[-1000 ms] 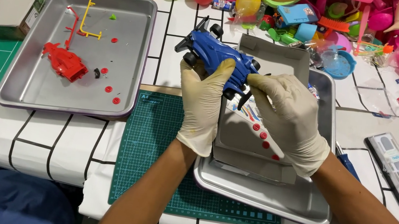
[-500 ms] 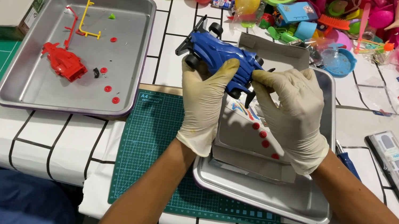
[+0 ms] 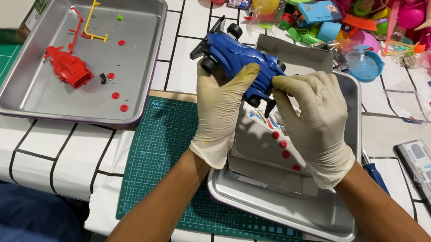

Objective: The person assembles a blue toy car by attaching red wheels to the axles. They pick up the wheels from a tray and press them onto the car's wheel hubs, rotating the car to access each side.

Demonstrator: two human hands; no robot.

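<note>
Both hands wear thin, cream-white disposable gloves: the left hand (image 3: 221, 113) and the right hand (image 3: 314, 123) are covered from fingertips to wrist. The glove material is wrinkled and loose over the knuckles and backs of the hands, with faint yellowish staining near the fingers, and each cuff ends in a slightly rolled edge at the wrist. Beyond the cuffs the forearms are bare, with no sleeves, watch or jewellery showing.

Both the left hand (image 3: 221, 113) and the right hand (image 3: 314, 123) wear cream latex gloves around a glossy blue plastic toy car (image 3: 237, 60) with black wheels; red plastic parts (image 3: 68, 67) lie in a silver metal tray (image 3: 32, 99), on a white tablecloth (image 3: 64, 154) with black grid lines, beside a green cutting mat (image 3: 163, 153)
</note>
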